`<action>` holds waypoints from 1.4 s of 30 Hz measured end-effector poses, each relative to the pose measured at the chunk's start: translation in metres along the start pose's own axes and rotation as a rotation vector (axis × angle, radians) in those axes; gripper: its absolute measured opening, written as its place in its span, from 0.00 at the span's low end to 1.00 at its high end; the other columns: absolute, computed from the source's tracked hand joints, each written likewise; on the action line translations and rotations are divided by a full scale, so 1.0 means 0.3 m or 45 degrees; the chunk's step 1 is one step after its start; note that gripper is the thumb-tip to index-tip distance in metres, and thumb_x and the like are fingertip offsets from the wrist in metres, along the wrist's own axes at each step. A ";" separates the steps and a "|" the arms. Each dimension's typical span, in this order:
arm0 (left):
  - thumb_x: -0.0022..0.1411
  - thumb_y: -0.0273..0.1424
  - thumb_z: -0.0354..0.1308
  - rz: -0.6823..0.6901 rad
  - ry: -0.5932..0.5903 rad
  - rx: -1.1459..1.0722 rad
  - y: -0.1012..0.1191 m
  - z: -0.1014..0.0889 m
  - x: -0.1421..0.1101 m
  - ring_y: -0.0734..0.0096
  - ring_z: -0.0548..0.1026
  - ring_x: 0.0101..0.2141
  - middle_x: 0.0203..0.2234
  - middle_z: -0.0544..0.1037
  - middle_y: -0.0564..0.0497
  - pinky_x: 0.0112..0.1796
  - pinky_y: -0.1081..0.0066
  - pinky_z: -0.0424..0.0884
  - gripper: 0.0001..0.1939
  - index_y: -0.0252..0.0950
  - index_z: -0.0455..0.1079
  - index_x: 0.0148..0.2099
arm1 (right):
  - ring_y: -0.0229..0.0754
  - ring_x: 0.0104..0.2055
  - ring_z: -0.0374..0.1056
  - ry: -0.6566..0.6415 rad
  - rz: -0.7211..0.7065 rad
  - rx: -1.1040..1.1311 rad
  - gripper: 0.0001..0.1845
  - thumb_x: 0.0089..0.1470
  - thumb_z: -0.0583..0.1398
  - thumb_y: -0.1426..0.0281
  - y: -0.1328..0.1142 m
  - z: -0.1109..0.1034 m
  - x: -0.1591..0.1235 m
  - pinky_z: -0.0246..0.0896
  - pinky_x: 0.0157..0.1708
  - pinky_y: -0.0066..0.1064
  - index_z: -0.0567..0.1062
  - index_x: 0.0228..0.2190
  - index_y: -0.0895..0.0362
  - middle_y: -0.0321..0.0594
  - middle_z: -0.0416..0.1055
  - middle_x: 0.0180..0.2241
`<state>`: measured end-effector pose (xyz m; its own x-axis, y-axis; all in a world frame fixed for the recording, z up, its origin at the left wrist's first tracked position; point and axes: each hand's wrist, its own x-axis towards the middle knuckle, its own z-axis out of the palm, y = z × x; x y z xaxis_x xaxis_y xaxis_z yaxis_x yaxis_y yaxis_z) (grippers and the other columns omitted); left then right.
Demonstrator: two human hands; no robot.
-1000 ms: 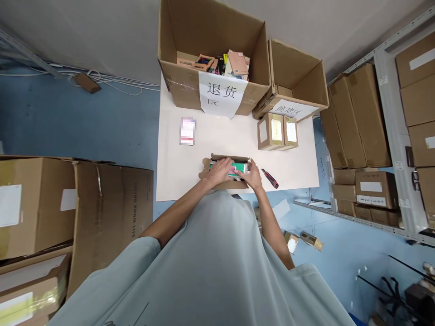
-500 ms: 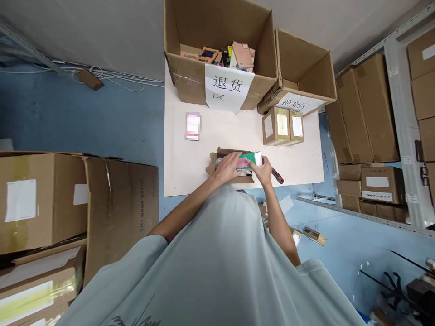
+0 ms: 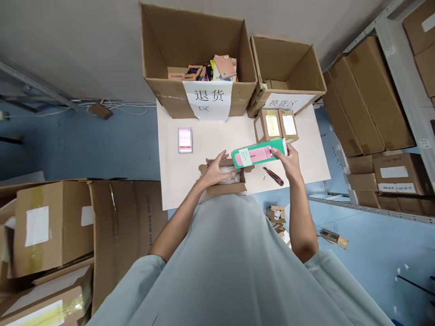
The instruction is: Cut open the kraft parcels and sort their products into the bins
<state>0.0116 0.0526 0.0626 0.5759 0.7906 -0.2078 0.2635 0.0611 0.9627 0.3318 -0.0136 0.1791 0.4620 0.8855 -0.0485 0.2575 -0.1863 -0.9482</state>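
Blue floor surrounds the white bench (image 3: 210, 136), with two big open boxes at its far side. My right hand (image 3: 287, 160) grasps the green box (image 3: 256, 155) by its right end, thumb across the pink front, just right of the open carton (image 3: 226, 188). I have my left hand (image 3: 215, 173) released, fingers spread over the carton's pale packing. Near right, a box cutter (image 3: 273, 176) lies flat.

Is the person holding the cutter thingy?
No, the red-and-black cutter lies on the white table, and the right hand holds the green and pink box.
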 end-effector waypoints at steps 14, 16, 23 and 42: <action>0.52 0.51 0.81 -0.203 0.219 -0.416 0.248 0.193 0.030 0.41 0.79 0.66 0.63 0.83 0.38 0.66 0.46 0.77 0.42 0.37 0.77 0.62 | 0.57 0.61 0.76 -0.144 0.030 0.270 0.56 0.47 0.76 0.32 0.123 0.059 0.262 0.77 0.62 0.51 0.77 0.65 0.51 0.51 0.77 0.61; 0.52 0.50 0.81 -0.191 0.340 -0.379 0.264 0.238 0.045 0.43 0.80 0.64 0.61 0.84 0.39 0.65 0.48 0.78 0.40 0.37 0.76 0.62 | 0.59 0.62 0.76 -0.079 -0.004 0.222 0.61 0.49 0.75 0.32 0.142 0.073 0.262 0.78 0.60 0.51 0.70 0.72 0.51 0.54 0.74 0.65; 0.52 0.42 0.81 -0.020 0.816 -0.077 0.321 0.387 0.091 0.49 0.79 0.59 0.59 0.77 0.39 0.50 0.57 0.84 0.39 0.39 0.72 0.62 | 0.57 0.57 0.79 -0.072 -0.099 0.215 0.64 0.50 0.76 0.35 0.131 0.110 0.181 0.83 0.56 0.50 0.62 0.78 0.43 0.53 0.73 0.68; 0.65 0.46 0.75 -0.470 0.104 -1.322 0.386 0.424 0.104 0.51 0.87 0.51 0.47 0.88 0.45 0.66 0.42 0.77 0.26 0.39 0.77 0.58 | 0.57 0.66 0.76 -0.352 0.260 1.135 0.40 0.53 0.73 0.45 0.175 0.041 0.247 0.74 0.67 0.51 0.77 0.63 0.43 0.37 0.83 0.62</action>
<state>0.1585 0.0070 0.1456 0.5329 0.6540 -0.5370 -0.3913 0.7531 0.5288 0.3692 0.0474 0.1218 0.1806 0.9622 -0.2039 -0.6001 -0.0565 -0.7979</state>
